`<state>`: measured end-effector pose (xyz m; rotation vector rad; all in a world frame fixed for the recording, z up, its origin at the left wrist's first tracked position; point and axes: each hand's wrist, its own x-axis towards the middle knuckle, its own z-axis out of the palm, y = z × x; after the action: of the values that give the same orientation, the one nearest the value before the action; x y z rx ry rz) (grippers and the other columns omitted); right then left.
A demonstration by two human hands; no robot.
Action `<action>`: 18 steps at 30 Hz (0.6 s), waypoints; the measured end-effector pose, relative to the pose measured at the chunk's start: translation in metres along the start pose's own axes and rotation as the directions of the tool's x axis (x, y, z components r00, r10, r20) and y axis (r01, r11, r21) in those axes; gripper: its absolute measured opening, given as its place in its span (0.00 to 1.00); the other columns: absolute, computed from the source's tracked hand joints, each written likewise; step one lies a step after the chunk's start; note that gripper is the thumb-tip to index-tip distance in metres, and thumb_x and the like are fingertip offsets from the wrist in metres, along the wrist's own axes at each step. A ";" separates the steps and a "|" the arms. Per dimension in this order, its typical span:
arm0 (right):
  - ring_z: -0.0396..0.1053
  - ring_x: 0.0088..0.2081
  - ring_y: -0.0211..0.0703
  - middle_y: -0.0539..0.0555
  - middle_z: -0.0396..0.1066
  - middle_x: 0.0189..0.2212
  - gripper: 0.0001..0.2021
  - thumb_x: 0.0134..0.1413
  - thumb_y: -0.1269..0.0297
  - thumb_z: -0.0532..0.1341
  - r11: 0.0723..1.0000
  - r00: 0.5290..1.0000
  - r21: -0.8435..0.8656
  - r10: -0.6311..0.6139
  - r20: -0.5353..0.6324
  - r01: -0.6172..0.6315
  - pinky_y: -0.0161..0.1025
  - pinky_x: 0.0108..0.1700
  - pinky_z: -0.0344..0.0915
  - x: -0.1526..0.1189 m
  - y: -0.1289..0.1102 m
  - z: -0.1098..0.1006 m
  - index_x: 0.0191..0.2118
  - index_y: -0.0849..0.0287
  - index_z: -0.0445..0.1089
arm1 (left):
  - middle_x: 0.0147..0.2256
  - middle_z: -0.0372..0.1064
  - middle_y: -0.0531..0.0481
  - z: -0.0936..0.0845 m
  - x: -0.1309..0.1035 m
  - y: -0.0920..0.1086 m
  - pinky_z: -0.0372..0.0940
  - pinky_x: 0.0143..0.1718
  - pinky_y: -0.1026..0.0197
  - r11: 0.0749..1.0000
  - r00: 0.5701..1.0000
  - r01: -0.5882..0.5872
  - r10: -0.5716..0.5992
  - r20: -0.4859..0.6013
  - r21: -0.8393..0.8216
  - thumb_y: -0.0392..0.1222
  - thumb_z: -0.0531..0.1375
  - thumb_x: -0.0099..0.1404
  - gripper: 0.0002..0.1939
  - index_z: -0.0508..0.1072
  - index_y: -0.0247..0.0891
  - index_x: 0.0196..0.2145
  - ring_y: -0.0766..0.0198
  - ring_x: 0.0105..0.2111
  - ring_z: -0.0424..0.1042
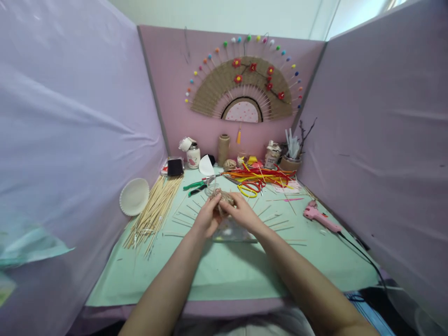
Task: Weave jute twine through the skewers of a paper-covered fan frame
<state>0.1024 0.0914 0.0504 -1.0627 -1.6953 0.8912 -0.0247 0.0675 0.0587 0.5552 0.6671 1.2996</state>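
Both hands are raised over the middle of the table, closed around a small bundle of brown twine (228, 198). My left hand (207, 215) grips it from the left, and my right hand (242, 212) holds its right side, thumbs close together. Loose loops of twine stick up above the fingers. Beneath the hands lies a pale half-round base (229, 232), partly hidden, with thin sticks (280, 223) fanning out from it to both sides. Just beyond the hands are green-handled pliers (194, 186) and yellow-and-red scissors (249, 188).
Bamboo sticks (156, 205) lie in a pile at left beside a white scalloped dish (134, 197). Red and yellow pipe cleaners (266, 176) lie behind. A pink glue gun (322, 217) with a black cord rests at right. A decorated fan (245, 88) hangs on the back panel.
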 end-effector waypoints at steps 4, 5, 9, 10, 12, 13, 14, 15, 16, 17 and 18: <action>0.65 0.51 0.51 0.58 0.65 0.51 0.23 0.45 0.52 0.66 0.996 0.996 0.088 0.029 -0.080 -0.022 0.48 0.51 0.64 -0.002 0.014 0.006 0.47 0.54 0.67 | 0.39 0.73 0.49 -0.006 0.002 0.007 0.69 0.33 0.64 0.996 0.998 -0.021 0.026 -0.053 0.092 0.39 0.66 0.56 0.23 0.69 0.39 0.50 0.65 0.33 0.74; 0.65 0.52 0.50 0.58 0.65 0.52 0.23 0.45 0.51 0.66 0.990 0.995 0.130 0.056 -0.084 -0.045 0.47 0.50 0.65 -0.003 0.016 0.005 0.47 0.54 0.66 | 0.39 0.73 0.48 -0.007 0.002 0.008 0.69 0.33 0.64 0.993 0.997 -0.032 0.039 -0.065 0.115 0.38 0.67 0.55 0.24 0.70 0.40 0.50 0.66 0.33 0.73; 0.68 0.48 0.49 0.58 0.70 0.44 0.19 0.48 0.51 0.64 0.973 0.994 0.213 0.098 -0.040 -0.087 0.47 0.48 0.66 -0.005 0.020 -0.002 0.43 0.56 0.68 | 0.41 0.73 0.48 -0.005 -0.001 0.009 0.68 0.36 0.64 0.983 0.997 -0.059 0.066 -0.034 0.176 0.34 0.69 0.51 0.29 0.70 0.40 0.52 0.66 0.35 0.73; 0.69 0.47 0.49 0.57 0.71 0.42 0.18 0.48 0.51 0.64 0.972 0.995 0.222 0.091 -0.037 -0.081 0.47 0.48 0.66 -0.006 0.019 -0.004 0.41 0.57 0.68 | 0.41 0.73 0.48 -0.005 -0.001 0.008 0.67 0.37 0.65 0.980 0.997 -0.069 0.073 -0.015 0.186 0.34 0.69 0.50 0.31 0.70 0.40 0.52 0.65 0.36 0.73; 0.69 0.46 0.48 0.57 0.72 0.40 0.17 0.48 0.52 0.64 0.967 0.996 0.248 0.078 -0.048 -0.064 0.46 0.48 0.67 -0.007 0.017 -0.007 0.40 0.57 0.70 | 0.41 0.74 0.47 -0.005 -0.002 0.006 0.66 0.38 0.66 0.974 0.996 -0.090 0.090 0.013 0.207 0.34 0.70 0.49 0.32 0.70 0.39 0.53 0.65 0.38 0.73; 0.69 0.45 0.48 0.56 0.72 0.41 0.17 0.47 0.52 0.65 0.962 0.995 0.265 0.076 -0.060 -0.058 0.45 0.47 0.67 -0.007 0.016 -0.008 0.40 0.57 0.70 | 0.41 0.74 0.47 -0.006 -0.001 0.004 0.66 0.39 0.66 0.970 0.995 -0.100 0.097 0.027 0.222 0.34 0.70 0.49 0.34 0.69 0.39 0.54 0.65 0.38 0.72; 0.69 0.45 0.48 0.56 0.72 0.41 0.17 0.46 0.52 0.66 0.957 0.995 0.285 0.075 -0.069 -0.053 0.45 0.47 0.67 -0.008 0.015 -0.008 0.40 0.57 0.71 | 0.41 0.73 0.47 -0.008 0.000 0.002 0.65 0.39 0.66 0.964 0.994 -0.106 0.100 0.039 0.242 0.34 0.70 0.49 0.35 0.69 0.40 0.55 0.66 0.38 0.72; 0.69 0.45 0.48 0.56 0.73 0.41 0.17 0.45 0.52 0.66 0.951 0.995 0.305 0.073 -0.073 -0.047 0.44 0.47 0.67 -0.008 0.014 -0.008 0.40 0.56 0.71 | 0.41 0.73 0.47 -0.009 0.000 0.000 0.65 0.39 0.66 0.957 0.994 -0.110 0.100 0.049 0.268 0.34 0.71 0.48 0.36 0.68 0.40 0.56 0.66 0.38 0.72; 0.69 0.45 0.48 0.55 0.73 0.42 0.17 0.45 0.52 0.66 0.944 0.995 0.327 0.070 -0.073 -0.042 0.44 0.47 0.66 -0.008 0.015 -0.009 0.39 0.56 0.72 | 0.40 0.73 0.48 -0.011 0.001 -0.001 0.65 0.38 0.66 0.947 0.993 -0.112 0.100 0.055 0.302 0.34 0.71 0.48 0.37 0.67 0.40 0.56 0.66 0.37 0.72; 0.69 0.45 0.47 0.55 0.73 0.42 0.17 0.45 0.52 0.66 0.936 0.995 0.350 0.069 -0.076 -0.038 0.44 0.47 0.66 -0.008 0.015 -0.009 0.39 0.56 0.72 | 0.40 0.73 0.48 -0.012 0.002 -0.002 0.64 0.37 0.66 0.932 0.993 -0.118 0.105 0.057 0.343 0.34 0.71 0.47 0.38 0.67 0.40 0.57 0.66 0.36 0.72; 0.69 0.44 0.47 0.54 0.74 0.41 0.16 0.46 0.51 0.66 0.926 0.994 0.375 0.075 -0.084 -0.038 0.43 0.47 0.66 -0.007 0.016 -0.009 0.39 0.56 0.73 | 0.39 0.73 0.48 -0.013 0.003 -0.003 0.64 0.36 0.66 0.912 0.992 -0.128 0.115 0.055 0.389 0.34 0.71 0.47 0.39 0.67 0.40 0.57 0.66 0.35 0.71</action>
<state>0.1168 0.0915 0.0371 -0.8822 -1.3497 1.1285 -0.0311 0.0694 0.0472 0.9554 0.8866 1.2750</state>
